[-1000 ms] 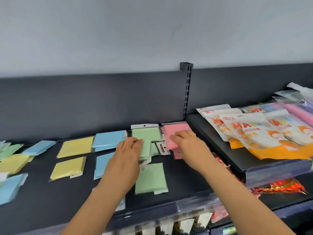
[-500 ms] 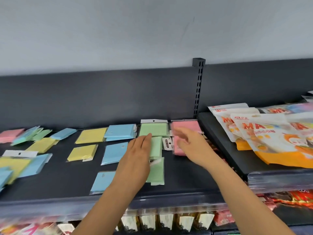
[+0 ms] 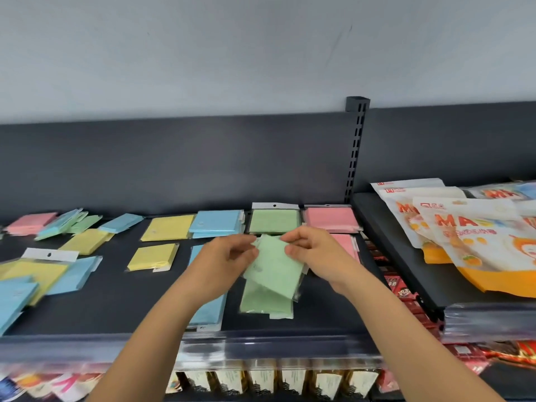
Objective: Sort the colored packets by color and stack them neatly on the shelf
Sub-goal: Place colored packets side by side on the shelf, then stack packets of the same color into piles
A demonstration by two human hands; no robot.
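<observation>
Both hands hold one green packet (image 3: 274, 268) tilted above the dark shelf (image 3: 116, 303): my left hand (image 3: 229, 258) pinches its left edge, my right hand (image 3: 311, 252) its right edge. Under it lies another green packet (image 3: 265, 301). At the back stand a green stack (image 3: 274, 220), a pink stack (image 3: 330, 217), a blue stack (image 3: 216, 223) and a yellow packet (image 3: 168, 227). A pink packet (image 3: 346, 245) lies partly hidden behind my right hand. A blue packet (image 3: 208, 313) shows under my left forearm.
Loose yellow, blue, green and pink packets (image 3: 37, 274) lie scattered over the shelf's left half. A raised shelf on the right holds large orange-and-white snack bags (image 3: 464, 239). A slotted upright post (image 3: 355, 152) divides the two. More goods fill the shelf below (image 3: 261, 378).
My hands came together and lifted a green packet off the shelf; before, the left lay flat on the green packets and the right was at the pink ones. The view shifted left.
</observation>
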